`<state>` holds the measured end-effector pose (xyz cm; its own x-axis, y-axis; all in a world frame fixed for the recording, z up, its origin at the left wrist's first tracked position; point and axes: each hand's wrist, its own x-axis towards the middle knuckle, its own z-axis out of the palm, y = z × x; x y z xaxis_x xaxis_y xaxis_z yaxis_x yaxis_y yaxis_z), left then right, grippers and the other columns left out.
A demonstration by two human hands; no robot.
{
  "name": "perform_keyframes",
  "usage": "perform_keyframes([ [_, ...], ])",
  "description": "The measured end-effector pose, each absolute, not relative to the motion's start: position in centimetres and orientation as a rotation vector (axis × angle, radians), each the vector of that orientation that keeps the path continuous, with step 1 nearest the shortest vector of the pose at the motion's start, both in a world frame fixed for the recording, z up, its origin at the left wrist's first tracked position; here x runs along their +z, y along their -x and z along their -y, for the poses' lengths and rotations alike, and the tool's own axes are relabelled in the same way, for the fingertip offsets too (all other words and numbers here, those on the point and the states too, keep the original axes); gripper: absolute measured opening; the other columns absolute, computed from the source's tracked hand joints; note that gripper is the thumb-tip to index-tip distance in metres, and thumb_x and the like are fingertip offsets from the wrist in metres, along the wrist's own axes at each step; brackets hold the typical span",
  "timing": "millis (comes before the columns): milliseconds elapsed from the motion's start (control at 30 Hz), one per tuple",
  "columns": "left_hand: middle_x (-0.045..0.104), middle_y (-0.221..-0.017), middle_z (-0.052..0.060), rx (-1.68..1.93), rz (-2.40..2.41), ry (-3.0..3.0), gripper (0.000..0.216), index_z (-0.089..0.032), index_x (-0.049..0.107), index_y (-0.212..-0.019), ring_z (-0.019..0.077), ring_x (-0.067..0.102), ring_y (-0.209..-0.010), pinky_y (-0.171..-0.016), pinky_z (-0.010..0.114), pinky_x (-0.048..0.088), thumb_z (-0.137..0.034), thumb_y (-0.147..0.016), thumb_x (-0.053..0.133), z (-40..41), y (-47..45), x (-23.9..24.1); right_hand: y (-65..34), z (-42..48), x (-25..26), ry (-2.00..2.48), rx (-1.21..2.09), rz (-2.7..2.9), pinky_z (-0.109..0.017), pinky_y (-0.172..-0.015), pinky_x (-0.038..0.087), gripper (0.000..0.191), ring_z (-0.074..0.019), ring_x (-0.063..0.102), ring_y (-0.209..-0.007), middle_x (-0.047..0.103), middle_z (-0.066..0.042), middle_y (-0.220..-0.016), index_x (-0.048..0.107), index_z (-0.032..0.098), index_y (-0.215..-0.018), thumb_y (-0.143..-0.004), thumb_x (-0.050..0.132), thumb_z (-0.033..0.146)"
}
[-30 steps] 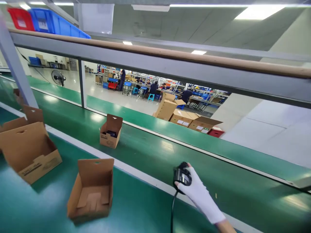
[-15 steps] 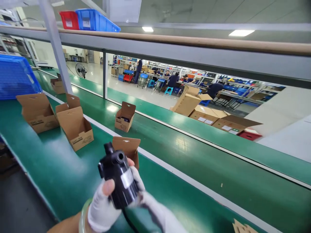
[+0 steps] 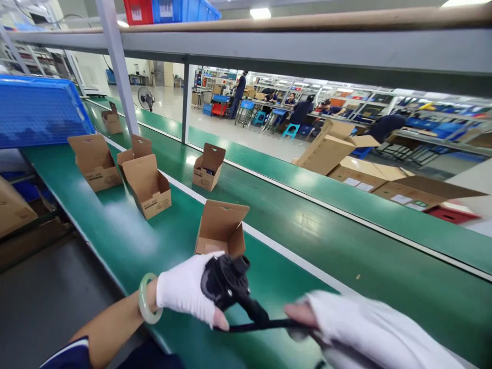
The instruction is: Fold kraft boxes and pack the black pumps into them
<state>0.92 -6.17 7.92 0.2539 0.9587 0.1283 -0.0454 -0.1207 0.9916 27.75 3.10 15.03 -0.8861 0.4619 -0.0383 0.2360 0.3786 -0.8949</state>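
Two gloved hands over the green conveyor. Left hand: clenched round a black pump, held just above the belt, near an open carton. Right hand: pinching the pump's black cable, drawn taut between them. Further cartons upstream. Risk, as I judge it: a hard tug could strain the cable at its root, or drag the pump from the grip.
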Motion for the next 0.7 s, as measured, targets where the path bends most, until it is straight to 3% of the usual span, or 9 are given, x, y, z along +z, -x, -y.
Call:
perform_keyframes([
  [100,0.070,-0.096,0.003,0.787,-0.894,-1.475,0.076,-0.020,0.064,-0.107,0.0266,0.064,-0.088,-0.089,0.038,0.051,-0.048,-0.043,0.093,6.6,-1.5,7.2,-22.4,-4.2,15.6,0.463,1.184,2.658,-0.034,-0.065,0.053,0.024,-0.0202,0.062,-0.069,0.068,-0.005,-0.080,0.076,0.030,-0.095,-0.093,0.055,0.044],
  [200,0.071,-0.095,0.004,0.754,-0.819,-1.478,0.077,-0.020,0.064,-0.105,0.0270,0.065,-0.087,-0.088,0.038,0.052,-0.045,-0.038,0.095,6.9,-1.0,6.4,-19.4,-5.4,13.3,0.489,1.509,2.544,-0.029,-0.064,0.054,0.047,-0.0170,0.062,-0.065,0.068,-0.005,-0.078,0.074,0.018,-0.089,-0.083,0.061,0.063],
  [267,0.070,-0.100,0.006,0.907,-0.785,-1.390,0.076,-0.018,0.063,-0.106,0.0287,0.064,-0.091,-0.091,0.040,0.051,-0.042,-0.041,0.094,7.0,-0.6,6.4,-19.2,-5.3,11.4,0.576,1.606,2.454,-0.034,-0.073,0.056,0.062,-0.0192,0.064,-0.069,0.069,-0.007,-0.083,0.070,0.017,-0.111,-0.085,0.051,0.070],
  [333,0.068,-0.103,0.008,1.111,-0.807,-1.279,0.072,-0.016,0.061,-0.109,0.0301,0.064,-0.097,-0.094,0.042,0.049,-0.038,-0.048,0.092,6.9,-0.5,6.6,-19.6,-4.5,10.0,0.578,1.602,2.425,-0.040,-0.087,0.054,0.074,-0.0244,0.067,-0.083,0.070,-0.010,-0.093,0.051,0.018,-0.139,-0.087,0.047,0.070],
  [433,0.067,-0.101,0.007,1.346,-0.960,-1.203,0.067,-0.016,0.058,-0.112,0.0301,0.062,-0.101,-0.098,0.044,0.046,-0.031,-0.055,0.089,6.7,-0.9,6.8,-19.9,-2.9,9.5,0.638,1.619,2.374,-0.043,-0.097,0.049,0.091,-0.0305,0.062,-0.108,0.069,-0.011,-0.108,0.026,0.021,-0.153,-0.079,0.064,0.058],
  [567,0.064,-0.110,0.010,1.487,-1.170,-1.305,0.072,-0.018,0.054,-0.121,0.0306,0.061,-0.105,-0.100,0.045,0.046,-0.047,-0.063,0.085,6.1,-0.6,5.9,-18.8,-2.9,11.0,0.833,1.574,2.361,-0.038,-0.085,0.055,0.078,-0.0268,0.066,-0.098,0.069,-0.008,-0.111,0.035,0.021,-0.150,-0.079,0.061,0.040],
  [700,0.044,-0.141,0.016,1.723,-1.645,-1.667,0.104,-0.021,0.038,-0.141,0.0384,0.042,-0.132,-0.114,0.055,0.032,-0.069,-0.058,0.078,4.3,2.0,2.7,-16.8,-5.4,13.3,1.029,1.173,2.501,-0.036,-0.080,0.055,0.070,-0.0238,0.067,-0.091,0.070,-0.005,-0.113,0.043,0.021,-0.146,-0.078,0.055,0.035],
])
